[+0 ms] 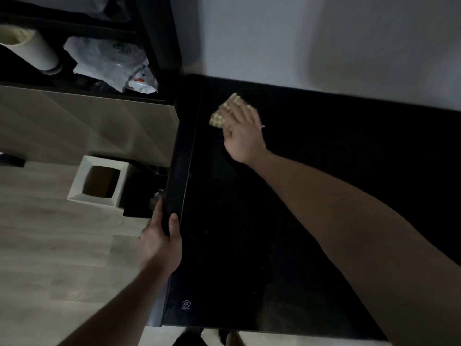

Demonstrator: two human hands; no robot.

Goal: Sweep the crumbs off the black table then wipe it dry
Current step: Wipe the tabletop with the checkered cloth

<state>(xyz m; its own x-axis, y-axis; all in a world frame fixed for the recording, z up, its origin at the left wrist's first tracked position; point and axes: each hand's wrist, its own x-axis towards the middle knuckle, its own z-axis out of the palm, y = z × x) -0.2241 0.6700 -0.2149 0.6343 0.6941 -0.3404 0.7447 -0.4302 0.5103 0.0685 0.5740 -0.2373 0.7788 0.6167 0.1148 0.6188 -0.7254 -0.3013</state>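
The black glass table (311, 221) fills the right half of the view and runs up to the white wall. My right hand (243, 132) lies flat on a yellowish waffle-textured cloth (222, 113) near the table's far left corner, fingers spread over it; the hand is blurred. My left hand (159, 240) grips the table's left edge, thumb on top and fingers under the rim. A few tiny pale specks show on the dark surface; I cannot tell whether they are crumbs.
A white square bin (99, 182) with a dark opening stands on the pale wood floor left of the table. A dark shelf unit (154, 46) at top left holds a paper roll (30, 47) and plastic bags (112, 63). My feet show below the table's near edge.
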